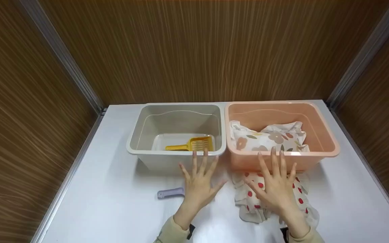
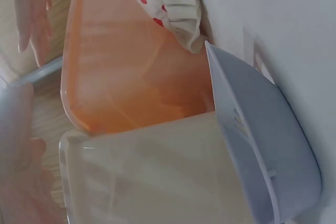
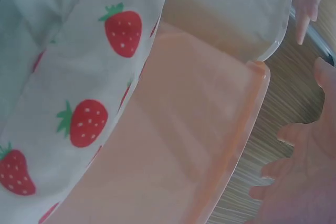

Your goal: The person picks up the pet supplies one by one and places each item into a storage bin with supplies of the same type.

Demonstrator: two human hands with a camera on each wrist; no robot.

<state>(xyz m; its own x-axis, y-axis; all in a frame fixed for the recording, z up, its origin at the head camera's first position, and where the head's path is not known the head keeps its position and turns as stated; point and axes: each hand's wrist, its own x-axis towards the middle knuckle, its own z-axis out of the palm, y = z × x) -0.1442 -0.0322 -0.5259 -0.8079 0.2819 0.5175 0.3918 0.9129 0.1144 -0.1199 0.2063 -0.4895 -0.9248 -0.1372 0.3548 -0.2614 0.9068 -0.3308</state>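
Note:
Both hands are raised over the table with fingers spread and nothing in them. The left hand (image 1: 198,186) hangs above a lavender litter scoop (image 2: 283,135); in the head view only the scoop's handle (image 1: 171,193) shows, the rest hidden under that hand. My right hand (image 1: 277,189) is over a small strawberry-print pillow (image 1: 253,199) with a ruffled edge, covering part of it. In the right wrist view the strawberry pillow (image 3: 89,108) fills the left side. Inside the grey bin (image 1: 177,118) lies a yellow slotted litter scoop (image 1: 199,144). A flower-print pillow (image 1: 265,139) rests in the peach bin (image 1: 265,109).
The two bins stand side by side at the back of the white table (image 1: 89,202). Behind them rises a wood-grain panel (image 1: 194,50), with similar panels at left (image 1: 22,118) and right (image 1: 380,111). The lavender scoop and strawberry pillow lie in front of the bins.

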